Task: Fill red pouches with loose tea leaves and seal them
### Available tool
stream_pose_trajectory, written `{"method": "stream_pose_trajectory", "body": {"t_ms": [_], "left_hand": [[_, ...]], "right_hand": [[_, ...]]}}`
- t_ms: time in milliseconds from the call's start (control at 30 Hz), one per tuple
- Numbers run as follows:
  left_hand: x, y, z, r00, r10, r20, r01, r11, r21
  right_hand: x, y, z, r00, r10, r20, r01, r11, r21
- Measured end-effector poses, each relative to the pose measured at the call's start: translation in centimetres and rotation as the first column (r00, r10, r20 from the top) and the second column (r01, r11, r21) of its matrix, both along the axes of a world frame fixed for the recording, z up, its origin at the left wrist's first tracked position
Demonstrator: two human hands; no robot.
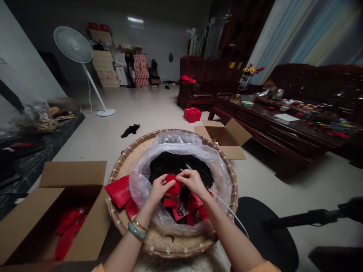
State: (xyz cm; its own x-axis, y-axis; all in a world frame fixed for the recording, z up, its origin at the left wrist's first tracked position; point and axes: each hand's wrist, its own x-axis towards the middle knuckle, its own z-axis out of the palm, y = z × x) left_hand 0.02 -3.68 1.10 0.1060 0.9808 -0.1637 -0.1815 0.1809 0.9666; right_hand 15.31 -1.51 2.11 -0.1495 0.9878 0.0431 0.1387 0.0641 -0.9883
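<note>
Between both hands is a small red packet [171,189], held up over a clear plastic bag [138,181]. My left hand [160,189] pinches its left side. The fingertips of my right hand [193,180] are closed at its upper right corner. Dark, shrivelled material [164,163] fills the back of the bag, and several red packets [198,202] lie at its front. A thin metal-looking tool [188,166] shows just behind my right hand. The bag sits in a round woven bamboo tray [159,247]. More red packets [119,190] rest on the tray's left side.
An open cardboard box [87,230] with red packets inside stands at the left. Another open box [227,138] is behind the tray at right. A black round base [266,234] with a pole is at the right, and a white cable [229,211] crosses the tray's rim.
</note>
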Motion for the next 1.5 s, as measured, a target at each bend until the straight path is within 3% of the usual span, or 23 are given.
{"method": "stream_pose_trajectory", "body": {"t_ms": [167,467,633,733,800,867,967,1000,1067,1167,1233,1300,1367,1433,1500], "left_hand": [[0.0,-0.1,-0.3,0.999,-0.028,0.04,0.033,0.993,-0.116],[-0.2,-0.1,-0.7,0.996,-0.049,0.07,0.058,0.989,-0.135],[0.0,-0.2,-1.1,0.996,-0.059,0.073,0.07,0.984,-0.166],[0.1,-0.3,-1.2,0.993,-0.058,0.108,0.079,0.975,-0.206],[0.0,-0.3,-1.2,0.99,-0.041,0.137,0.072,0.97,-0.234],[-0.1,-0.2,-1.3,0.986,-0.021,0.165,0.063,0.965,-0.254],[-0.1,-0.1,-1.4,0.983,0.01,0.185,0.038,0.966,-0.255],[-0.1,-0.1,-1.5,0.982,0.011,0.187,0.038,0.966,-0.257],[0.0,-0.1,-1.6,0.982,0.007,0.187,0.043,0.964,-0.261],[0.0,-0.1,-1.6,0.983,0.001,0.183,0.049,0.963,-0.264],[0.0,-0.1,-1.4,0.983,0.006,0.181,0.042,0.964,-0.262],[-0.1,-0.2,-1.3,0.984,0.006,0.178,0.042,0.964,-0.264],[-0.2,-0.2,-1.1,0.985,-0.003,0.173,0.05,0.963,-0.266],[-0.2,-0.2,-0.9,0.985,-0.022,0.17,0.068,0.962,-0.265],[-0.2,-0.2,-0.8,0.985,-0.043,0.165,0.085,0.962,-0.26]], "right_hand": [[-0.6,0.2,-0.6,0.998,0.045,-0.05,-0.047,0.999,-0.027],[-0.5,0.0,-0.7,0.997,0.045,-0.061,-0.049,0.997,-0.061],[-0.6,0.2,-0.8,0.998,0.059,0.005,-0.059,0.997,-0.042],[0.3,0.8,-0.8,0.982,0.049,0.183,-0.056,0.998,0.034],[1.5,1.2,-1.0,0.918,-0.046,0.394,-0.026,0.984,0.176],[3.0,1.5,-1.5,0.761,-0.177,0.624,-0.013,0.958,0.288],[4.7,1.6,-2.8,0.467,-0.202,0.861,0.006,0.974,0.226],[5.1,1.6,-3.2,0.408,-0.185,0.894,0.012,0.98,0.197],[5.3,1.6,-3.9,0.362,-0.158,0.919,0.014,0.986,0.164],[5.1,1.9,-4.3,0.39,-0.132,0.911,0.035,0.991,0.128],[5.2,2.3,-4.3,0.465,-0.124,0.877,0.064,0.992,0.107],[5.7,2.7,-4.0,0.596,-0.126,0.793,0.088,0.992,0.091],[6.5,2.8,-3.4,0.774,-0.086,0.627,0.075,0.996,0.045],[7.2,2.7,-2.4,0.915,0.045,0.4,-0.026,0.998,-0.051],[7.4,2.3,-1.0,0.95,0.22,0.22,-0.192,0.971,-0.139]]}}
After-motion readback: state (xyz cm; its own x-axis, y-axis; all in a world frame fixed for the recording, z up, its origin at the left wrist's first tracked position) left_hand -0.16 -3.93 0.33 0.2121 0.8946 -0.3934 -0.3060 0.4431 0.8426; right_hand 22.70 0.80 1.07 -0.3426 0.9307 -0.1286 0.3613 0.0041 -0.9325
